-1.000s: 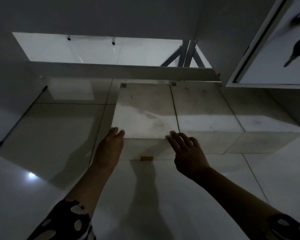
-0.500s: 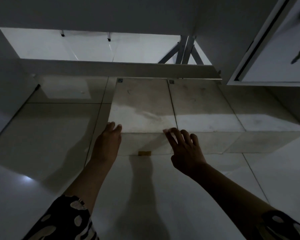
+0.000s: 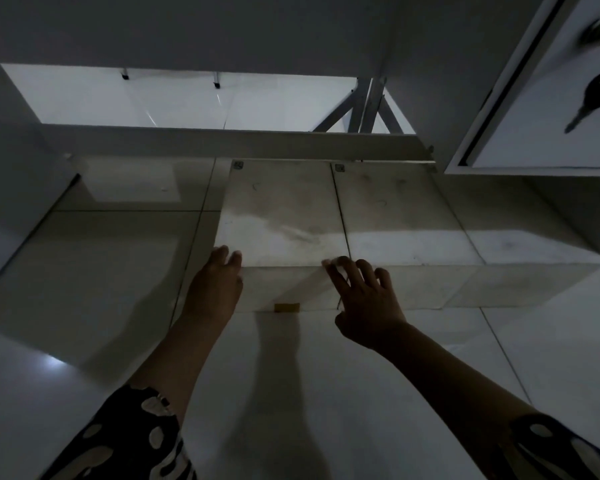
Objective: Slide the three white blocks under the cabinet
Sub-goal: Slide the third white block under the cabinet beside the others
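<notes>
Three white blocks lie side by side on the tiled floor, their far ends at the low front rail of the cabinet (image 3: 222, 142). The left block (image 3: 281, 209) has a small tan tag low on its near face. The middle block (image 3: 395, 216) and the right block (image 3: 520, 244) sit flush beside it. My left hand (image 3: 219, 285) lies flat against the left block's near left corner. My right hand (image 3: 364, 299) is spread over the near face where the left and middle blocks meet. Neither hand grips anything.
A white cabinet door (image 3: 548, 98) with a dark key hanging from its lock overhangs the right block. A bright floor opening shows beyond the rail, with metal struts (image 3: 364, 105) at its right. Glossy floor tiles (image 3: 94, 271) spread to the left.
The hands and the view have shifted slightly; my right hand's fingers have spread over the block edge. The blocks show no clear movement relative to the cabinet rail.
</notes>
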